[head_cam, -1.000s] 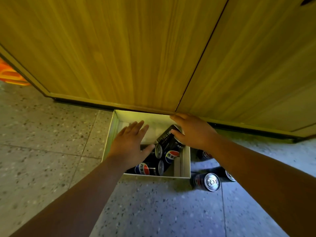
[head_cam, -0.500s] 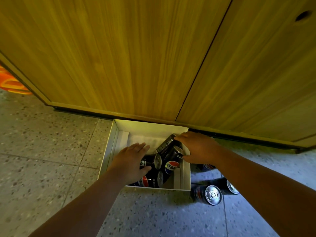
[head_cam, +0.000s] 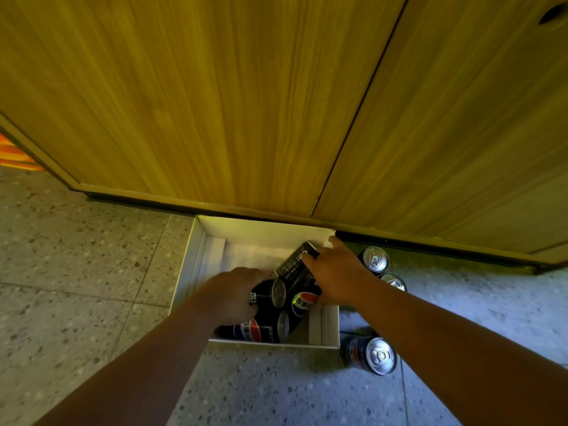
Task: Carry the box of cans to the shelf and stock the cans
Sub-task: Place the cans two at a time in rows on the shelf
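A shallow white box (head_cam: pixel 196 256) lies on the floor against the wooden cabinet. Several black Pepsi cans lie in its right part. My left hand (head_cam: pixel 230 295) grips one lying can (head_cam: pixel 270 295) at the box's near side. My right hand (head_cam: pixel 335 275) curls round a tilted can (head_cam: pixel 296 262) leaning toward the box's far right corner. Another can (head_cam: pixel 258 330) lies along the near wall. Three more cans stand on the floor right of the box, at the far end (head_cam: pixel 375 259), behind my right wrist (head_cam: pixel 396 281) and at the near end (head_cam: pixel 373 355).
Wooden cabinet doors (head_cam: pixel 246 103) fill the upper view, with a seam between the two doors and a round hole at the top right. Speckled terrazzo floor (head_cam: pixel 76 256) spreads left and below. An orange object (head_cam: pixel 15 155) shows at the left edge.
Both hands have gone deeper into the box. My left hand has closed round a lying can and my right hand has wrapped round the tilted can. The view has tipped upward a little.
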The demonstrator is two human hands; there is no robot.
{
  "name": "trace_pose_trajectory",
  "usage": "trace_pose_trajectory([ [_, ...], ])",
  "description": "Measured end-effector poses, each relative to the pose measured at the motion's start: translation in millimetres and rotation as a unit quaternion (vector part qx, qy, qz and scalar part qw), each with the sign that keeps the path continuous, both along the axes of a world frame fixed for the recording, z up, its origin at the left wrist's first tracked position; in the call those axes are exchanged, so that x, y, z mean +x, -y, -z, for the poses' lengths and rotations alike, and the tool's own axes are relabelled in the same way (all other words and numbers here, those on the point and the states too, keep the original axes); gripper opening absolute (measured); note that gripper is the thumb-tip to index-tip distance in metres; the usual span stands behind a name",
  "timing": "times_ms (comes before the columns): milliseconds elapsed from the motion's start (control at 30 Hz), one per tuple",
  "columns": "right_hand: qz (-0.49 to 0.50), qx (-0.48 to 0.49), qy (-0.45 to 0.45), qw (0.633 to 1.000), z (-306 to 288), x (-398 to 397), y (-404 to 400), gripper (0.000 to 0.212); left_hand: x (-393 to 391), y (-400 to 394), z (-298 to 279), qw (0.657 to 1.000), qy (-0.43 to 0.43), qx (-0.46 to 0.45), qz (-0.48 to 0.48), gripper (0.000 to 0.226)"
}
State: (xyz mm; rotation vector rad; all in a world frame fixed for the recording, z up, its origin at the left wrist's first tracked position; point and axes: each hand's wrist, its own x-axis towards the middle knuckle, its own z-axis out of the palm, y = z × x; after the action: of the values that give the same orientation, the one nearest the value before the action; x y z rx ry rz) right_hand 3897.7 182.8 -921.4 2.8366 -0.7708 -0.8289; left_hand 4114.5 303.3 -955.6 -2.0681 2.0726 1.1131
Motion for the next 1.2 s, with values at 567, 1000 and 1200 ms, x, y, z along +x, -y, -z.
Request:
trace_pose_trajectory([
  [567, 0.234, 0.350, 0.234, 0.876, 7.6, 0.0, -21.7, 0.067, 11.2, -4.9, 8.8, 0.993, -0.084, -0.060, -0.065, 0.070],
  [1000, 0.480, 0.415, 0.393, 0.666, 40.6, 18.9, -71.8, 0.065, 15.0, -23.6, 4.2, 0.940, -0.203, -0.079, -0.264, 0.063],
  [1200, 0.486, 0.405, 0.410, 0.657, 38.2, 16.3, -73.8, 0.060, 18.0, -26.8, -3.7, 0.917, -0.242, -0.066, -0.310, 0.061],
])
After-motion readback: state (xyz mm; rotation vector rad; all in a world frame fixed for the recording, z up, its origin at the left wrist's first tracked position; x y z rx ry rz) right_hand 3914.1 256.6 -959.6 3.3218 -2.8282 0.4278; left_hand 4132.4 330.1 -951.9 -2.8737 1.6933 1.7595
